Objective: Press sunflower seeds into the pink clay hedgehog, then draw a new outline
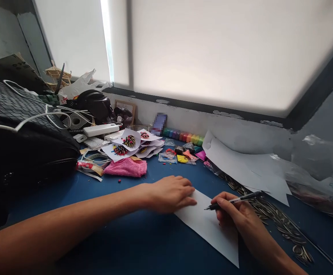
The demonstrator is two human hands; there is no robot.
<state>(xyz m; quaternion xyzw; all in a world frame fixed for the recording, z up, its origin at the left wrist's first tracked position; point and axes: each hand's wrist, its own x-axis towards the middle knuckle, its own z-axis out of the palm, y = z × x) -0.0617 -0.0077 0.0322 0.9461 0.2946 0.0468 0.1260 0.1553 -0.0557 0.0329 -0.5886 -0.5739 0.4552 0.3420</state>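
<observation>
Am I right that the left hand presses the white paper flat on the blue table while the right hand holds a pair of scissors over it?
Not quite. The head view shows the right hand holding a pen, not scissors, its tip over the paper. The rest stands: the left hand presses the paper flat on the blue table.

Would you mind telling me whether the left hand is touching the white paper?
Touching: the head view shows the left hand lying flat on the white paper's upper corner.

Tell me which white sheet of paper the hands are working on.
The small white sheet nearest the person: the left hand presses its corner and the right hand holds a pen over it. The bigger sheets lie untouched behind.
</observation>
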